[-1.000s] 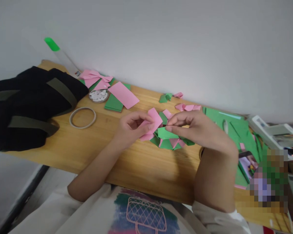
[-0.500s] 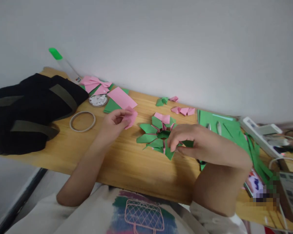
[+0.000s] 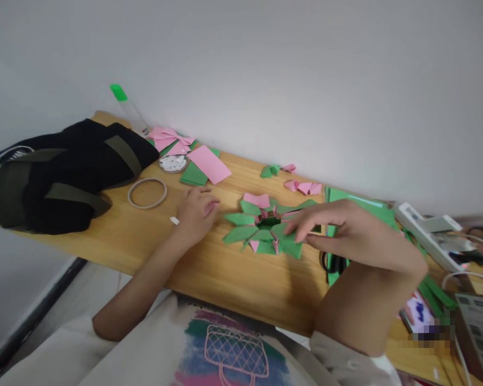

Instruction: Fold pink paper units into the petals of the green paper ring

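Note:
A ring of folded green and pink paper pieces (image 3: 241, 234) is at the middle of the wooden table. My right hand (image 3: 326, 228) pinches a green piece on the right side of this ring between thumb and fingers. Left of the ring, my left hand (image 3: 196, 214) is low over the table, its fingers curled round a small pink folded paper (image 3: 211, 207) that is mostly hidden. Small folded pink pieces (image 3: 305, 187) and a green one (image 3: 270, 171) lie behind the ring.
A black bag (image 3: 64, 177) fills the left end. Near it are a tape ring (image 3: 147, 193), a round dish (image 3: 173, 163), a pink sheet (image 3: 210, 164) and a glue bottle (image 3: 131, 110). Green sheets (image 3: 354, 201), black scissors (image 3: 333, 263) and a power strip (image 3: 430, 236) are at right.
My left hand has turned and lowered with the pink paper, which is now mostly covered. The paper ring has tilted and shifted slightly under my right hand. The whole view has shifted a little.

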`<state>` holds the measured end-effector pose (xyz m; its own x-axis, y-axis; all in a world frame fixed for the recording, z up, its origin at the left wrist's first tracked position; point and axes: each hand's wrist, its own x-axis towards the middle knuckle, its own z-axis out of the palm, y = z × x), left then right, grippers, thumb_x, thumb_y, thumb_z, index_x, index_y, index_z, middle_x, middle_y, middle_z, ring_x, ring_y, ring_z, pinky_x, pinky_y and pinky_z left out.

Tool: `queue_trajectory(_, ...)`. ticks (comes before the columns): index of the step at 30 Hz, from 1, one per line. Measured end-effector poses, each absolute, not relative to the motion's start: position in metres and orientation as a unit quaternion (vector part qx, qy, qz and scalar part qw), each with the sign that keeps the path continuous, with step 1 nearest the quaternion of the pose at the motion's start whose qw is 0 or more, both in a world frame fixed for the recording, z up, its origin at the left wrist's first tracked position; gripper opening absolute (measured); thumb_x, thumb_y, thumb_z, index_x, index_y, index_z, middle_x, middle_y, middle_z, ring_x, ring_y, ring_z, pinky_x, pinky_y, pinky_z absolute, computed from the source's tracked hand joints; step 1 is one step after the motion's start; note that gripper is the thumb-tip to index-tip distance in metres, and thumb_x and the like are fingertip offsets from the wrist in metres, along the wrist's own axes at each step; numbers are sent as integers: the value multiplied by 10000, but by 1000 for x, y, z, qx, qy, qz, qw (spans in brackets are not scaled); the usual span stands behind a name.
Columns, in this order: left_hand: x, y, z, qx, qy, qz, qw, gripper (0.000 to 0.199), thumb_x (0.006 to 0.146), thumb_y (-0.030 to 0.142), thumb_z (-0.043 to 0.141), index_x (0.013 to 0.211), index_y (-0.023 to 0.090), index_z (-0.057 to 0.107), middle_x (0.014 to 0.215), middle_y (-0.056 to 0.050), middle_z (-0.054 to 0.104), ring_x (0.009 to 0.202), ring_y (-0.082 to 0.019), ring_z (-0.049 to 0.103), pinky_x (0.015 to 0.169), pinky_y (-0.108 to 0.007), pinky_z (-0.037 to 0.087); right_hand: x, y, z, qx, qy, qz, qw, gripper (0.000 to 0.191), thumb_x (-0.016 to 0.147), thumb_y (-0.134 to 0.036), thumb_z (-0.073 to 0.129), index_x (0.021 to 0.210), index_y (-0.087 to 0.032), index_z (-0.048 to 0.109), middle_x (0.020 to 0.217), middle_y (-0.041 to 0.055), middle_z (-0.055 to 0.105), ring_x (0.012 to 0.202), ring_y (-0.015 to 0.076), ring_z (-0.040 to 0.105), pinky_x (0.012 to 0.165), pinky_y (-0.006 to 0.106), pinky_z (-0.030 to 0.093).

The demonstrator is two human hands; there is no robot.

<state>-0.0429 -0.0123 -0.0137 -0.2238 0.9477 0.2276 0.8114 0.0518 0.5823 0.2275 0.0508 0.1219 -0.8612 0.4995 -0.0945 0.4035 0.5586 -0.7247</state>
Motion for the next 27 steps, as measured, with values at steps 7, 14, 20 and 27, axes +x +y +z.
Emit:
queue_trajectory(7,-42,-19,-10,632,692,305,168,214,869,261,511,918,169,698,997,-100,669,995,-284,578,920,-466,441,263,57,122,-365,-885,284,57,233,859,-250,503,958,-264,714,1008,26,747,899,206,688,720,328,522)
queue_trajectory(14,-45,-50,7,739,588,277,176,221,884,194,498,1009,194,680,1071,-64,660,1066,-260,563,970,-431,426,279,-16,147,-383,-906,140,113,225,928,-382,517,1103,-349,655,1016,-2,732,762,154,681,555,289,500)
queue_trajectory(20,-53,-75,7,824,480,221,203,347,885,119,462,1163,247,626,1260,-83,547,1206,-254,502,1016,-453,438,243,-75,99,-299,-926,203,113,198,933,-268,519,1102,-225,613,1075,60,691,1054,211,629,870,348,548)
queue_trajectory(27,-52,-86,3,856,420,226,201,321,882,150,508,1173,216,626,1284,-126,527,1249,-282,483,1073,-521,390,176,-113,26,-413,-892,85,160,480,780,-289,734,1209,-136,583,1286,169,584,1229,363,487,970,535,459)
